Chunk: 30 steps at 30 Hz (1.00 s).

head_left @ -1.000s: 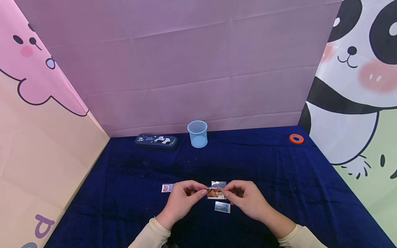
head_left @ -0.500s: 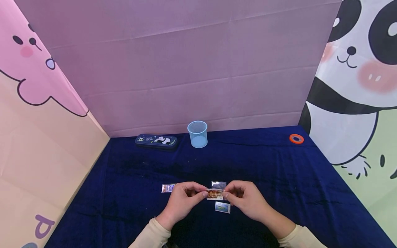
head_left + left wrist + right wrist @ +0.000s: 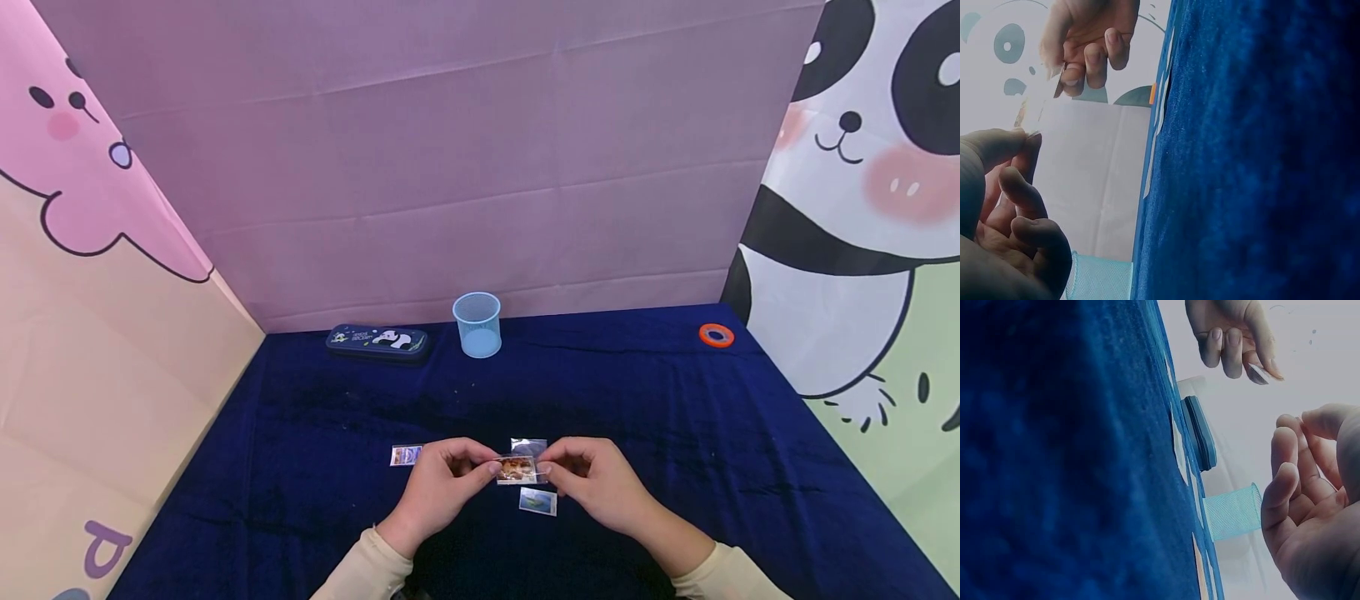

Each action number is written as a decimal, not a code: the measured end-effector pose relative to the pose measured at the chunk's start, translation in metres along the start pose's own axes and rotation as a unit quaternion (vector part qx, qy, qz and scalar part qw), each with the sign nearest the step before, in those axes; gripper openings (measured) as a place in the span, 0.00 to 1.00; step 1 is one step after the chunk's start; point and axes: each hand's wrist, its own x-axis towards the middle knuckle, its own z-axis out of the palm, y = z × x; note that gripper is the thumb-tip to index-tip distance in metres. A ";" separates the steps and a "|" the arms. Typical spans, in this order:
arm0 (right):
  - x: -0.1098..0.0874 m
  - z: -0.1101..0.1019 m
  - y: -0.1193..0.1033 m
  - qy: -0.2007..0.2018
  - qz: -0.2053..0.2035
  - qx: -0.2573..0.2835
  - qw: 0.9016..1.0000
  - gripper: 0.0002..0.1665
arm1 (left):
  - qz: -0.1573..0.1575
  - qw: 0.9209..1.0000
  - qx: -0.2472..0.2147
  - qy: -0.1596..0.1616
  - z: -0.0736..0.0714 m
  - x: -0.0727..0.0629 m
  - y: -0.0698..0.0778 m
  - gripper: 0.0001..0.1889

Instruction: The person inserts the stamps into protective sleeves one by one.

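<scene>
Between my hands is a small brown picture stamp [image 3: 516, 470] in a clear plastic sleeve. My left hand [image 3: 448, 486] pinches the left end of the sleeve between thumb and forefinger. At its right end, my right hand [image 3: 596, 483] grips the sleeve with thumb and fingertips. Just behind it on the cloth lies a silvery clear sleeve [image 3: 528, 446], partly covered in the head view. A blue-green stamp [image 3: 537, 501] with a white border lies in front. Left of my left hand is a purple stamp [image 3: 406, 455], its right end near my knuckles.
A dark blue cloth [image 3: 300, 450] covers the table. At the back stand a panda pencil case [image 3: 378, 342] and a light blue mesh cup [image 3: 477, 325]. An orange roll of tape [image 3: 716, 335] lies at the back right. Printed fabric walls surround the table.
The brown stamp has shifted slightly to the left, and more of the clear sleeve shows at its right end. Both hands stay in nearly the same place.
</scene>
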 end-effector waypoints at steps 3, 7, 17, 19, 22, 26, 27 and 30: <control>0.000 0.000 -0.001 -0.001 0.000 0.004 1.000 0.04 | 0.000 1.000 0.002 0.002 0.000 0.000 -0.001 0.02; 0.000 -0.001 -0.001 -0.002 0.000 0.004 1.000 0.04 | 0.001 1.000 0.003 0.003 0.000 0.000 -0.001 0.02; 0.001 -0.001 -0.001 -0.004 0.009 0.002 1.000 0.06 | 0.009 1.000 0.001 0.009 -0.001 0.001 -0.002 0.02; 0.001 -0.001 -0.001 -0.004 0.008 0.002 1.000 0.07 | 0.013 1.000 0.000 0.010 -0.001 0.001 -0.003 0.02; 0.001 -0.002 -0.001 -0.001 0.003 0.000 1.000 0.06 | 0.019 1.000 0.002 0.013 -0.002 0.002 -0.003 0.02; 0.000 -0.002 -0.001 0.002 0.000 -0.001 1.000 0.04 | 0.019 1.000 0.010 0.018 -0.004 0.002 -0.002 0.02; 0.000 -0.002 -0.002 0.003 0.000 -0.002 1.000 0.04 | 0.018 1.000 0.013 0.020 -0.005 0.002 -0.002 0.02; 0.000 -0.002 -0.002 0.006 0.004 -0.007 1.000 0.04 | 0.012 0.999 0.017 0.025 -0.008 0.002 -0.002 0.03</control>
